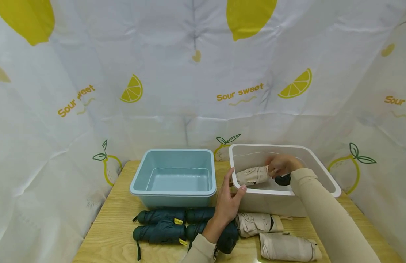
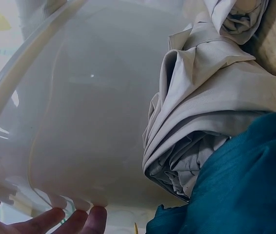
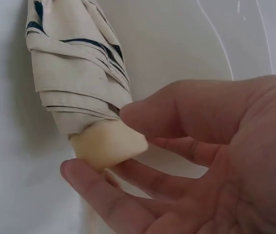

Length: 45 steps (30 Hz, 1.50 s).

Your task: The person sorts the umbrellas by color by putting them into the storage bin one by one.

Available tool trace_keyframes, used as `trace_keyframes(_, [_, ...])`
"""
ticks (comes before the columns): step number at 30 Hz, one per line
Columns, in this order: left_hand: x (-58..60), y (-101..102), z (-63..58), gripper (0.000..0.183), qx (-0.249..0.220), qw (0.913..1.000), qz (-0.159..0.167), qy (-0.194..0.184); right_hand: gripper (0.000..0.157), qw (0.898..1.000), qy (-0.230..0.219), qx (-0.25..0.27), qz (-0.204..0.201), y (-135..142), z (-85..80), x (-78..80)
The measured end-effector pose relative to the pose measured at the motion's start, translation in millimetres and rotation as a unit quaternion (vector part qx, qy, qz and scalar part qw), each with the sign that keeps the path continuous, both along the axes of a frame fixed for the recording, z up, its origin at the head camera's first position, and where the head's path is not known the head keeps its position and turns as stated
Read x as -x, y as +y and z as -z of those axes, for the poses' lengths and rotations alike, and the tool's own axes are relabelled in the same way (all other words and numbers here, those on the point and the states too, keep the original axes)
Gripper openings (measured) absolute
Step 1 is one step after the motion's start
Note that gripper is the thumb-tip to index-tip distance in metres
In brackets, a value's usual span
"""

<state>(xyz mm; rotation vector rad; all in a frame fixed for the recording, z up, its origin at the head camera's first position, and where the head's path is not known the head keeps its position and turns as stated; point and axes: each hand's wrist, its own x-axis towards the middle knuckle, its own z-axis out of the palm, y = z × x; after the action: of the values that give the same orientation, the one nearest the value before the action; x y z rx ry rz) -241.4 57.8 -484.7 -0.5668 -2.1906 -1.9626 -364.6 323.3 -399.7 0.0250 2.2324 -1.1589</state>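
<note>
My right hand [image 1: 283,165] reaches inside the white bin [image 1: 272,192]. Thumb and fingers pinch the cream handle of a folded beige umbrella [image 3: 79,73], which lies against the bin's floor. A small dark object [image 1: 283,179], its kind unclear, shows beneath that hand. Outside, my left hand [image 1: 226,201] holds the bin's near left corner, thumb on the front side and fingers along the left. In the left wrist view its fingertips [image 2: 96,219] touch the bin's outer wall. Under the left forearm lie folded dark teal umbrellas [image 1: 163,232], partly hidden by it.
A light blue bin [image 1: 173,193] stands left of the white one on the wooden table [image 1: 104,233]. Two folded beige umbrellas [image 1: 288,247] lie before the white bin. A lemon-printed curtain [image 1: 176,91] hangs behind and at both sides.
</note>
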Motion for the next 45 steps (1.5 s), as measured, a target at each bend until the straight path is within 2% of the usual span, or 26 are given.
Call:
trace_keyframes(6, [0.4,-0.8,0.8,0.066,-0.006,1.0000,0.007,0.000,0.052,1.000,0.022,-0.011,0.000,0.3,-0.1,-0.3])
trace_keyframes(15, [0.8,-1.0,0.0,0.066,-0.002,1.0000,0.005,-0.002,0.046,0.998,0.042,-0.035,0.008,-4.0,-9.5,-4.1])
trace_keyframes(20, [1.5,-1.0,-0.2,0.065,-0.007,0.9999,0.007,-0.006,0.048,0.998,0.054,-0.035,-0.014,-10.8,-24.7,-6.0])
trace_keyframes(26, [2.5,-1.2,1.4,0.065,-0.004,1.0000,0.007,-0.005,0.054,0.994,0.106,-0.031,-0.009,-20.0,-47.2,-12.8])
trace_keyframes(30, [2.4,-1.0,2.5,0.065,0.001,1.0000,0.006,-0.002,0.052,0.988,0.149,-0.030,-0.017,-21.7,-62.4,-24.9])
trace_keyframes(35, [2.0,-1.4,2.8,0.065,0.006,1.0000,0.005,0.001,0.048,0.976,0.214,-0.013,-0.043,-18.6,-81.3,-50.2])
trace_keyframes(37, [1.7,-1.4,2.9,0.065,0.004,1.0000,0.005,0.003,0.043,0.967,0.250,-0.005,-0.049,-15.3,-86.0,-61.9])
trace_keyframes(42, [1.4,-0.7,2.2,0.065,-0.003,0.9999,0.005,0.013,0.031,0.931,0.358,-0.023,-0.071,-5.3,-90.0,-93.9])
trace_keyframes(45, [1.4,-1.2,1.4,0.066,-0.003,0.9999,0.003,0.016,0.028,0.913,0.400,-0.022,-0.079,0.8,-86.2,-113.9])
